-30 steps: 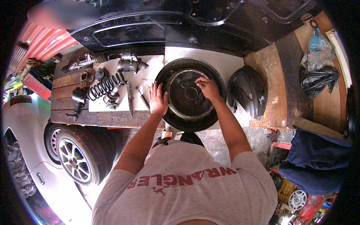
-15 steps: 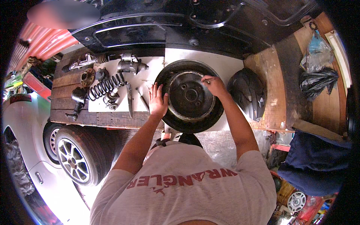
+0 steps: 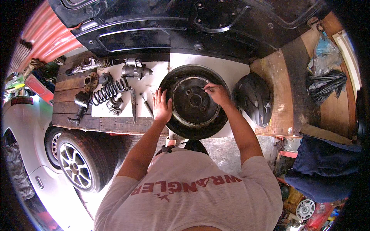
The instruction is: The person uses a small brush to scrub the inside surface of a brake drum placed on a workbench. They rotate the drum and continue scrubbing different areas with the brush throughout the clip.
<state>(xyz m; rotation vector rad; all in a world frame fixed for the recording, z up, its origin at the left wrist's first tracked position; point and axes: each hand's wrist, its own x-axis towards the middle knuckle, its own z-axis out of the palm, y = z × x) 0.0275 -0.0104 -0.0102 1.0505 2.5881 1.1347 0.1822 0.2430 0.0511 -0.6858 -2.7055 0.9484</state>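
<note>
A black steel wheel (image 3: 185, 107) lies flat on the bench, with a worn, pale ring around its centre disc and bolt holes about the hub. My left hand (image 3: 162, 106) rests on the wheel's left rim, fingers stretched out and holding nothing. On the right side, my right hand (image 3: 218, 95) reaches over the rim with fingers pinched together. Its fingertips are at the disc, just inside the upper right of the pale ring. Whatever the pinch holds is too small or hidden to name.
Left of the wheel lie a coil spring (image 3: 110, 91), a starter motor (image 3: 135, 70), a steering rack (image 3: 90, 64) and a screwdriver-like tool (image 3: 146, 104). A black helmet (image 3: 252, 98) sits at the right. A tyre with alloy wheel (image 3: 79, 163) stands below left; a black panel (image 3: 162, 34) rises behind.
My right hand's fingertips have shifted slightly nearer to me over the disc. My left hand stays on the rim. The whole view has tilted a little.
</note>
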